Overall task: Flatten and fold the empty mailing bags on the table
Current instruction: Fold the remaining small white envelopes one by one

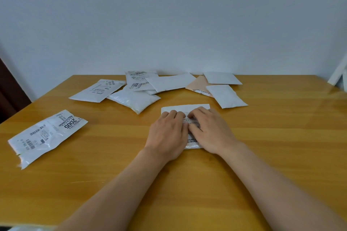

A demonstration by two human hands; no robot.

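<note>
A white mailing bag lies flat on the wooden table in front of me, mostly covered by my hands. My left hand presses its left half, palm down with fingers laid flat. My right hand presses its right half the same way, and the fingertips of both hands meet over the printed label. Only the bag's far edge and a strip between my hands show.
A wrinkled labelled bag lies at the left. Several white bags lie at the back: one labelled, a puffy one, and others beside a peach envelope. A white wall stands behind the table.
</note>
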